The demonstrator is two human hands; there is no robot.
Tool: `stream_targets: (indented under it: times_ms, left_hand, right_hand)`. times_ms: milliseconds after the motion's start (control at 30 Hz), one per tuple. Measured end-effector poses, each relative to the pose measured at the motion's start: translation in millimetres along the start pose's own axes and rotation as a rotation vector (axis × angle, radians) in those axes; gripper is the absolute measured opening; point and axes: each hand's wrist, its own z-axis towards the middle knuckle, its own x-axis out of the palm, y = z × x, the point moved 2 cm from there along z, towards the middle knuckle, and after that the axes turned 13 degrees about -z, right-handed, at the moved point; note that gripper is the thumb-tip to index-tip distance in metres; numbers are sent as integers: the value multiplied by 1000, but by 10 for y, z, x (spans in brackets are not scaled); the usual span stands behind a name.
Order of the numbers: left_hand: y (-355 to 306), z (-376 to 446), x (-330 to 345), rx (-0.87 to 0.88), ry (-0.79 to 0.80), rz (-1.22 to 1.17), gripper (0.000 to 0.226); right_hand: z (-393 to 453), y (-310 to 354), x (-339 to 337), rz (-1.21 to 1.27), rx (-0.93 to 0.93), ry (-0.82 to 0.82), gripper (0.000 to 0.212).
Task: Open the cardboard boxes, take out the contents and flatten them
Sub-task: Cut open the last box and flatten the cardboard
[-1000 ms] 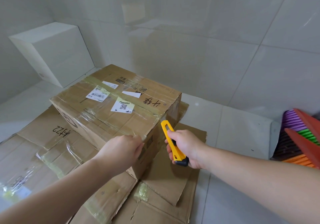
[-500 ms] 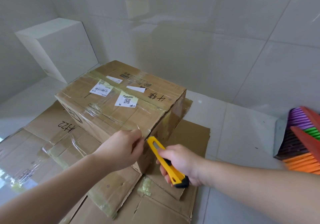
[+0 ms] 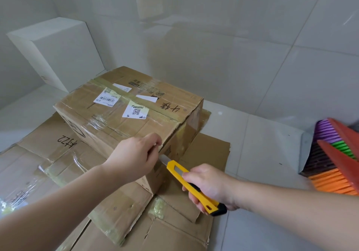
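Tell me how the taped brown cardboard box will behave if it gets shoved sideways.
The taped brown cardboard box probably slides rather than tips: it sits low and wide on flattened cardboard sheets. Its glossy clear tape wrap may feel slippery under the left hand. Still sealed, it likely holds contents, so expect some weight, though how much cannot be seen.

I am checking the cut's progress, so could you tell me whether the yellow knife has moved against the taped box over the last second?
Yes. The yellow knife has dropped from the taped box's upper right corner down its near edge.
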Motion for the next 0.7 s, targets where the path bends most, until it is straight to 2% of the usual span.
stream_targets:
  times_ms: [100,167,200,267,333,367,433,500,600,700]
  left_hand:
    - [-189,131,26,145,-25,14,22]
    - [-272,255,3,163,-114,33,19]
    - [-311,316,-25,54,-173,-47,17]
    - [-401,411,26,-384,-256,-459,18]
    - [-646,441,291,-800,-128,-992,31]
    - [-810,454,448,-896,-37,-1230,40]
    - [-1084,529,690,-872,74,-1600,50]
    - [-1230,649,786,-793,58,-1759,50]
    - [-1269,791,840,-756,3,-1829,54]
    - [-1285,815,924,-769,27,-1828,52]
  right_hand:
    - [-73,-45,-71,-37,4,-44,25]
    - [-137,-98,-169,-22,17,-106,19]
    - [-171,-120,-234,-6,15,-152,17]
    - [-205,-126,-399,31,-34,-278,16]
    - [-205,-71,-589,94,-113,-420,17]
    - [-202,-25,-666,125,-149,-471,19]
    - [-192,68,-762,199,-209,-509,22]
    - [-196,125,-793,308,-254,-481,28]
    - [-222,138,-805,397,-311,-437,40]
    - [-231,54,-825,406,-240,-424,43]
